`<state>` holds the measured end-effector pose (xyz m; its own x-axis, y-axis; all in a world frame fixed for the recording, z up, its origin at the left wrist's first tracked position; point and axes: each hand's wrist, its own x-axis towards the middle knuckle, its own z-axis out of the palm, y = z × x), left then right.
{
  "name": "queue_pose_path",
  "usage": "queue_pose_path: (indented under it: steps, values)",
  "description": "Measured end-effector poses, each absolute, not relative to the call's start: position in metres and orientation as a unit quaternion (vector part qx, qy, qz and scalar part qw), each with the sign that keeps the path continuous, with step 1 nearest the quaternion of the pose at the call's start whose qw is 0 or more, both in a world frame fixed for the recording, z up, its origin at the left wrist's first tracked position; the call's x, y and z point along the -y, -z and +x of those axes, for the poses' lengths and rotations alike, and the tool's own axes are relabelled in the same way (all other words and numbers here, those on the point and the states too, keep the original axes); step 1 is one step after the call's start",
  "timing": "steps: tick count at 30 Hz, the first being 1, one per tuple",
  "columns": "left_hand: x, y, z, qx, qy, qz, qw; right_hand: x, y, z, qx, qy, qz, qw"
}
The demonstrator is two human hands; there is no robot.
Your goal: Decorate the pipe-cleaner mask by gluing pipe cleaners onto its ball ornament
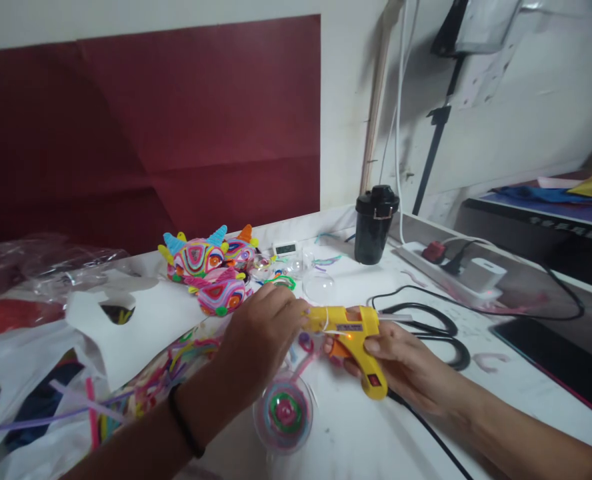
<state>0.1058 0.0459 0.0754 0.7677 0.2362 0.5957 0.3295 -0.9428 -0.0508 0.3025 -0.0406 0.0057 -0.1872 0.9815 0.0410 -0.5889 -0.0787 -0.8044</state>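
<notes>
My right hand (401, 360) grips a yellow hot glue gun (349, 321) by its handle, fingers at the orange trigger. An orange light glows on the gun, and a clear glue stick (395, 318) pokes out of its back. My left hand (266, 333) is closed beside the gun's nozzle end; its fingertips are mostly hidden, so I cannot make out what they pinch. Under the hands lies a clear round disc (285, 417) with pink, green and blue fuzzy strips coiled inside. A pink strip (305, 365) runs up from it.
Colourful horned animal-head crafts (199, 260) stand at the back left. Loose pipe cleaners (176, 367) and a white bag (41, 407) lie left. A black cup (375, 223), power strip (446, 270), looped black cable (451, 327) and dark phone-like slab (559, 360) occupy the right.
</notes>
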Motion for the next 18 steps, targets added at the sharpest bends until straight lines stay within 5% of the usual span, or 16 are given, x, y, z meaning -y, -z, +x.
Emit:
queue_pose_path:
  steps: [18]
  values:
    - [-0.051,-0.0743,0.1124,0.113,0.311,-0.906,0.265,0.0376,-0.006,0.3027,0.359,-0.648,-0.329,0.586]
